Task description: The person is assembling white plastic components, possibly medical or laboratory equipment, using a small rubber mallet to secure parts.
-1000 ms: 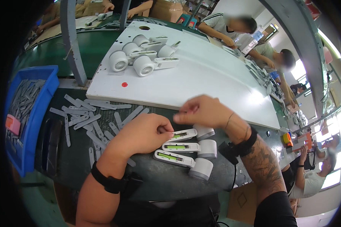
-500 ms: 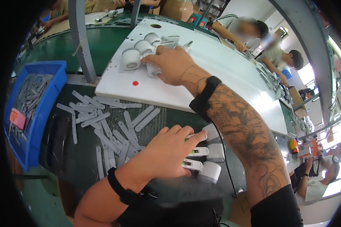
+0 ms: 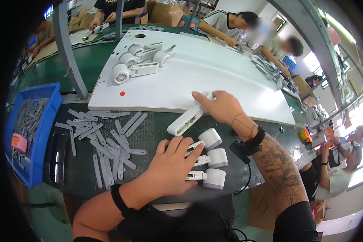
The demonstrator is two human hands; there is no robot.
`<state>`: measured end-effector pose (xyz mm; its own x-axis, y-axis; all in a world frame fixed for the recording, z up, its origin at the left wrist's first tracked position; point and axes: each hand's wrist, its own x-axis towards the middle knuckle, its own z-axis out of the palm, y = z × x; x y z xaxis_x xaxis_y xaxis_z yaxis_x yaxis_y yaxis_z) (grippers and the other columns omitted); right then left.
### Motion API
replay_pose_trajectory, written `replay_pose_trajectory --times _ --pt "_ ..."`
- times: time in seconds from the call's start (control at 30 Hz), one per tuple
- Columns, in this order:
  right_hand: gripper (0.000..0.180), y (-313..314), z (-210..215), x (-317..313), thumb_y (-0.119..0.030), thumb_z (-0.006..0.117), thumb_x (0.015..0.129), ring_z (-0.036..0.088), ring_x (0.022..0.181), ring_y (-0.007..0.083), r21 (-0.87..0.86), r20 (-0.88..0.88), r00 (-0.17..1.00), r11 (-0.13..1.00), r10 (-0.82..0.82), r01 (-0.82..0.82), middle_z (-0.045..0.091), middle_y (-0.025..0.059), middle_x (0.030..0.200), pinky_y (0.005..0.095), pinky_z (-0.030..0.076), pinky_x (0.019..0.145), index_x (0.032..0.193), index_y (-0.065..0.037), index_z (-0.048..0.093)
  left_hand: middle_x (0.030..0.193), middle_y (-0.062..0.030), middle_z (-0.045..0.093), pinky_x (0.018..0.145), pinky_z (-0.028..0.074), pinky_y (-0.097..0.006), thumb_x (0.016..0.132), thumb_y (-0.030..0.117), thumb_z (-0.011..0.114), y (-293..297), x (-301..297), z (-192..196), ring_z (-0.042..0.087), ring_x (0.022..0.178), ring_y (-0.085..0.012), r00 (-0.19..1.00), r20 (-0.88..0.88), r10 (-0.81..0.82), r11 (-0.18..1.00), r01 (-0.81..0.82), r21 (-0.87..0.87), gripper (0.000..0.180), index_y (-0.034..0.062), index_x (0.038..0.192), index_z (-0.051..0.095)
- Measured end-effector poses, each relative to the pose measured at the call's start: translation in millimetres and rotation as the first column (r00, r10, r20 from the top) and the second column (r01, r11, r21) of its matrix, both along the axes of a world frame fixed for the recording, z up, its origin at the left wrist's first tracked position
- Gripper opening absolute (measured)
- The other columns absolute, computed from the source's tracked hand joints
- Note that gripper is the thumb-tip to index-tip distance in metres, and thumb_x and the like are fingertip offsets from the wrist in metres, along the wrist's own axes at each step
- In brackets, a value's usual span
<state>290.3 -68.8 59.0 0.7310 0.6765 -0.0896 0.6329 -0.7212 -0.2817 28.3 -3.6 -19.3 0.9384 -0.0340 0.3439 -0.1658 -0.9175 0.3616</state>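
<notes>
The left hand (image 3: 169, 163) lies across three fans (image 3: 217, 158) on the table (image 3: 82, 173), fingers spread; whether they grip, I cannot tell. Just beyond, the right hand (image 3: 226, 108) grasps a fourth fan (image 3: 185, 122) by its head, near the board (image 3: 230, 76), where four more fans (image 3: 120, 74) lie farther off.

Head-worn fisheye, looking down, workbench (image 3: 80, 171) close
</notes>
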Motion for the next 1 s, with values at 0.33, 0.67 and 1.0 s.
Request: replay_pose_trajectory --times 0.33,0.67,1.0 --pt "0.097 -19.1 -0.5 -28.1 -0.090 0.046 0.101 0.083 0.103 0.0381 -0.376 0.024 0.992 0.921 0.126 -0.108 0.085 0.0190 0.102 0.0505 0.064 0.089 0.105 -0.003 0.088 0.178 -0.0238 0.032 0.126 0.028 -0.071 0.084 0.056 0.093 -18.1 -16.0 0.8 0.030 0.164 -0.0487 0.979 -0.079 0.187 0.982 -0.189 -0.027 0.105 0.0148 0.170 0.050" --pt "0.035 -15.3 -39.7 -24.2 -0.055 0.081 0.095 0.076 0.101 0.0238 0.186 0.164 0.836 0.815 0.524 -0.548 0.080 0.0019 0.090 0.0477 0.035 0.109 0.106 -0.023 0.091 0.127 -0.0155 0.079 0.106 0.055 -0.044 0.102 0.024 0.078 59.7 14.3 -2.2 0.071 0.121 -0.0357 0.852 -0.028 0.524 0.791 -0.498 -0.356 0.034 0.0041 0.129 0.080" --pt "0.042 3.5 -24.9 -33.6 -0.063 0.083 0.089 0.075 0.091 0.0175 -0.060 -0.120 0.895 0.896 0.430 -0.439 0.080 -0.0028 0.088 0.0476 0.031 0.108 0.092 -0.021 0.085 0.098 -0.0171 0.083 0.086 0.061 -0.046 0.101 0.033 0.080 61.9 42.7 -8.0 0.080 0.098 -0.0353 0.863 -0.219 0.456 0.713 -0.502 -0.489 0.030 0.0035 0.102 0.084"
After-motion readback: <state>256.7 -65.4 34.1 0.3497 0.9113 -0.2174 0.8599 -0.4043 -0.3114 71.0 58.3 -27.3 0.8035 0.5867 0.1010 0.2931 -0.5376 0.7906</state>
